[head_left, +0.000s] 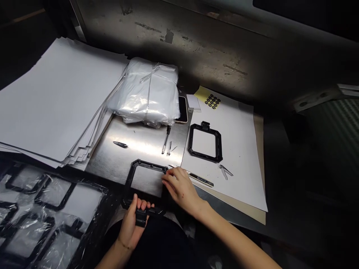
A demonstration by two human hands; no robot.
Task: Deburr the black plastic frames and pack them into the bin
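Observation:
My left hand (134,220) is wrapped around the lower side of a black plastic frame (129,183), by its short protruding mount. This frame is roughly square with cut corners and stands tilted over the table's front edge. At its upper right corner, my right hand (181,188) has its fingers pinched together on the rim; whatever lies between the fingertips is hidden. Just behind that hand is a slim craft knife (200,178) lying on the table. A second black frame (220,147) rests flat on white sheets, its mount pointing away, with small nippers (225,171) beside its near corner.
Large white sheets (61,93) are stacked at left, next to a tied bundle of clear plastic bags (151,93). A phone (183,109), a pen (166,140), a small dark blade-shaped tool (120,144) and round stickers (213,101) lie around. Bagged frames (53,201) fill the lower left.

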